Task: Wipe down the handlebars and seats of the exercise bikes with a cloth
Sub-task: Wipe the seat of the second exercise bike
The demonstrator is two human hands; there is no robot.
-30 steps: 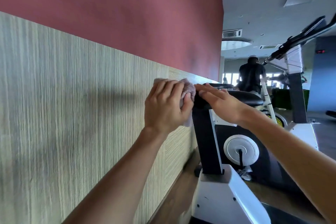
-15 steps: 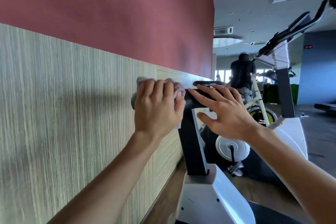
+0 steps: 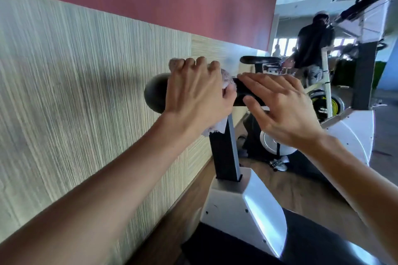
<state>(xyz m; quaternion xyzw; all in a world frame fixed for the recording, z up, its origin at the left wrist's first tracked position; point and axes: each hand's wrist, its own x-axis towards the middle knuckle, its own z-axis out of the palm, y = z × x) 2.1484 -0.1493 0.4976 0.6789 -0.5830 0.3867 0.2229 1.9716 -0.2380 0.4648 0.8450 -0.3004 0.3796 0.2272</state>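
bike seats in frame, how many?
2. The near seat is in the middle, under both hands, with the cloth over it. The far seat sits just behind it by the wall. Others may be hidden behind the frames on the right.

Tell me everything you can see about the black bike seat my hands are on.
The black seat is padded, matte, with a rounded end toward the panelled wall. It sits roughly level on a dark upright post rising from a white frame. The left hand grips a pale cloth over its middle; the right hand rests with straight fingers on its other end.
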